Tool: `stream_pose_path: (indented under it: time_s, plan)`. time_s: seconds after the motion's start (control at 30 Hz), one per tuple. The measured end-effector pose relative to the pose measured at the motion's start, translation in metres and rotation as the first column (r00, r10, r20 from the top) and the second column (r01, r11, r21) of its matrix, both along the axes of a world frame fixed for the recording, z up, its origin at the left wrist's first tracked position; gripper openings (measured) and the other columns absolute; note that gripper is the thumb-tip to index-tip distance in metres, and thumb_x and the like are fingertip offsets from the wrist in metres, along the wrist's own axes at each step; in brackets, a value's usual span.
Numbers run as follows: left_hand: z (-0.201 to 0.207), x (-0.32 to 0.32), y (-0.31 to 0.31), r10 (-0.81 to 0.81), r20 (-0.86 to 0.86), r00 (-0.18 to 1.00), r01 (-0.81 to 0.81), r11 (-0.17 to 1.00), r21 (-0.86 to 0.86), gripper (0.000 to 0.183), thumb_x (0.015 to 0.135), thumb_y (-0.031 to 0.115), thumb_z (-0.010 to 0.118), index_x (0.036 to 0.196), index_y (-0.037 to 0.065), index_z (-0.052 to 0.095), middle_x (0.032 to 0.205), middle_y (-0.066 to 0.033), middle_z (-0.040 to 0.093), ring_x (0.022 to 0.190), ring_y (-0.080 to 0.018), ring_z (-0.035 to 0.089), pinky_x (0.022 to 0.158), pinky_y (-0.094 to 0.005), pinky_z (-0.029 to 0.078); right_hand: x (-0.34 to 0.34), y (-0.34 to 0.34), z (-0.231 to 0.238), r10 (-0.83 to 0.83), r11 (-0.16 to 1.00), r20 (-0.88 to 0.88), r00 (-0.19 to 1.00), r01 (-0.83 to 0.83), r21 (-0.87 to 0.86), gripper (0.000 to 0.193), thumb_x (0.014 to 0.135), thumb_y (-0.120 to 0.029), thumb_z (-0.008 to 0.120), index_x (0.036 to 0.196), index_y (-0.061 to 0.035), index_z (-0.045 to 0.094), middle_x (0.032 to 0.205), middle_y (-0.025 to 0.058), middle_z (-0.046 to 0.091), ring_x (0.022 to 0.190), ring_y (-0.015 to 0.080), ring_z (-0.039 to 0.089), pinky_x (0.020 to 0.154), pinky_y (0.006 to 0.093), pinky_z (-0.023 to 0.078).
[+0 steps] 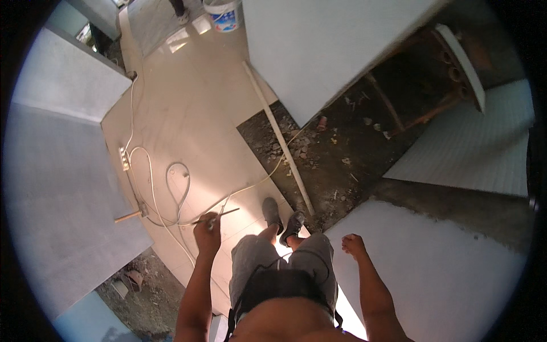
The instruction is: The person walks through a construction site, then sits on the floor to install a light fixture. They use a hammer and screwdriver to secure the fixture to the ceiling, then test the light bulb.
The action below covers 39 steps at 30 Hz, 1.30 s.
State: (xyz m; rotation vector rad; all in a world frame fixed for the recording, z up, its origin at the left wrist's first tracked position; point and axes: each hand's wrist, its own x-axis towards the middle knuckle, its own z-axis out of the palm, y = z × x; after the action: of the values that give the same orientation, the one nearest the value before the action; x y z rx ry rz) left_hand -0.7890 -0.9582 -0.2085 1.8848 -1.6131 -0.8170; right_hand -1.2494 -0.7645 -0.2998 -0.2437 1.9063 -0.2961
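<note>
My left hand [207, 231] is closed around a thin dark rod [229, 212], which sticks out past the fingers on the right; its exact kind is too small to make out. That hand is above the tiled floor [188, 105], over several loose cables. To the right of my legs, my right hand [354, 245] hangs with its fingers curled in. Whatever it may hold is hidden. A hammer [127, 216] with a wooden handle is by the left wall, its head near the cables.
A white power strip [123, 158] feeds a grey cable loop [181, 165] across the tiles. One long pale pole [279, 137] lies along the edge of rubble-strewn dirt [327, 165]. Ahead are a white bucket [223, 16] and another person's foot [183, 17]. White walls [319, 51] jut in.
</note>
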Motion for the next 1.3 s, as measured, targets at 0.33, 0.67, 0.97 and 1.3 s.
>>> stream_pose_path:
  time_s: [0.33,0.67,0.97,1.3]
  plan:
    - [-0.09,0.082,0.108,0.444,0.214,0.87,-0.493,0.778,0.39,0.02,0.09,0.018,0.057,0.091,-0.002,0.059,0.081,-0.0089,0.06,0.073,-0.0154,0.059,0.068,-0.0299,0.05,0.011,-0.112,-0.346,0.785,0.613,-0.227,0.577,-0.778,0.141,0.038,0.078,-0.034,0.065,0.086,0.0028,0.062,0.097,0.0249,0.061,0.088,0.039,0.058,0.075,0.0467,0.047]
    - [-0.14,0.07,0.136,0.297,0.414,0.861,-0.489,0.71,0.507,0.016,0.088,0.015,0.059,0.09,-0.001,0.06,0.083,-0.0073,0.061,0.071,-0.0166,0.06,0.066,-0.0297,0.049,0.033,-0.087,-0.572,0.432,0.898,-0.286,0.855,-0.438,0.048,0.073,0.076,-0.022,0.071,0.133,0.0049,0.035,0.124,0.0248,0.051,0.114,0.036,0.051,0.095,0.0404,0.041]
    - [-0.124,0.054,0.142,0.463,0.358,0.811,-0.584,0.687,0.433,0.014,0.086,0.013,0.063,0.088,-0.001,0.065,0.078,-0.007,0.065,0.074,-0.0108,0.059,0.065,-0.0266,0.047,0.051,-0.138,-0.444,0.611,0.778,-0.073,0.788,-0.582,0.237,0.048,0.093,-0.015,0.047,0.136,0.0018,0.034,0.132,0.0251,0.043,0.117,0.0369,0.049,0.097,0.0424,0.042]
    - [-0.145,0.039,0.174,0.388,0.413,0.824,-0.559,0.675,0.481,0.017,0.086,0.016,0.063,0.088,-0.002,0.064,0.079,-0.0085,0.065,0.075,-0.0159,0.062,0.068,-0.0299,0.048,0.033,-0.103,-0.549,0.676,0.737,-0.21,0.706,-0.651,0.181,0.07,0.088,-0.031,0.06,0.138,0.0057,0.028,0.141,0.0248,0.035,0.129,0.0378,0.037,0.105,0.0418,0.032]
